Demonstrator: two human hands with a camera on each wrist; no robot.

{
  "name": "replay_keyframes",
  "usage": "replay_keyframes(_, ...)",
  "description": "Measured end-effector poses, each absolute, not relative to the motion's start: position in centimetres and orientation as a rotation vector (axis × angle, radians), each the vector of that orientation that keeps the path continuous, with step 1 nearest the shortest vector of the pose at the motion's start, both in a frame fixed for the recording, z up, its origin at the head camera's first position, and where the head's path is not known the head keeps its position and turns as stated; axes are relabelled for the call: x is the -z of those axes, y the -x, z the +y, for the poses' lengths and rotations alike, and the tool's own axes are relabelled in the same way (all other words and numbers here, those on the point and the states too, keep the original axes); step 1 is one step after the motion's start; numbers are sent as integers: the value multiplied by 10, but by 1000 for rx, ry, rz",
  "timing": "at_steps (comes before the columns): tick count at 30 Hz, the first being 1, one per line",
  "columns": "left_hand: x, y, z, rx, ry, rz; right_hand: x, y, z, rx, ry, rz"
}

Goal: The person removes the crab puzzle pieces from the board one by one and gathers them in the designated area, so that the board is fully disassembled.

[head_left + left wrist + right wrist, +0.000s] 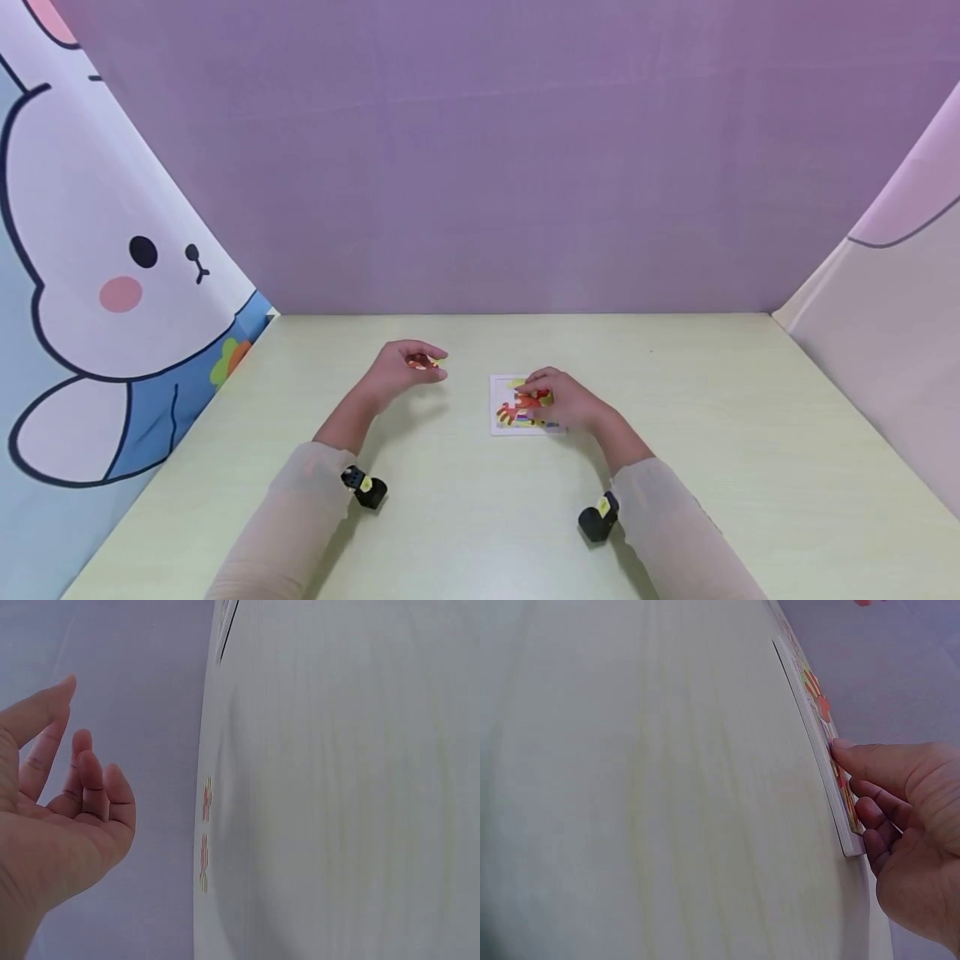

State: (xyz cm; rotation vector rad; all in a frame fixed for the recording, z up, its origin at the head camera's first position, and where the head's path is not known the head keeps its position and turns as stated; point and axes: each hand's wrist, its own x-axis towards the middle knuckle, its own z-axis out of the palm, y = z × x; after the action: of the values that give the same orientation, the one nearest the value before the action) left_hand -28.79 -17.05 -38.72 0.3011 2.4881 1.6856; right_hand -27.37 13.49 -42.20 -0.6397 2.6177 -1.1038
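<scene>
Left hand (397,367), at the left of the scene: raised over the desk (450,517), fingers loosely bent, thumb and forefinger parted in the head view, grasp empty. Flat on the desk beneath, framed in the head view by thumb and fingertips: small printed pieces in red and yellow, two discernible in the left wrist view as a first piece (206,800) and a second piece (203,862), just beside each other with a narrow gap between.

Right hand (566,398), to the right: extended from the near right over the puzzle board (493,408), with thumb (847,748) touching the board in the right wrist view and the other visible fingers (870,814) curled at its edge. Impossible to tell whether pinching a piece or merely resting on the surface. Puzzle board: flat on the desk between the hands, partly covered by the right one, white-rimmed, printed in red, orange and yellow, with a pale patch toward the far left corner.

Farther out, on the near side: left sleeve (285,517) and right sleeve (678,521), both pale, each with a small black camera (371,492) at the cuff. Along the far edge: purple backdrop (480,167). At left: panel (82,275) with a white-headed, pink-cheeked cartoon figure.
</scene>
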Motion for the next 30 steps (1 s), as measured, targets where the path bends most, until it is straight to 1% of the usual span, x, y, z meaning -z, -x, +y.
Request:
replay_keyframes(15,389,272,-127,-1583,-290,2434,423,276,136,1067,628,2639)
replay_keyframes(19,393,270,-116,-1572,-317,2416,422,277,135,1075,610,2624)
replay_keyframes(30,400,268,-97,-1460,-409,2410,424,277,137,1071,687,2631)
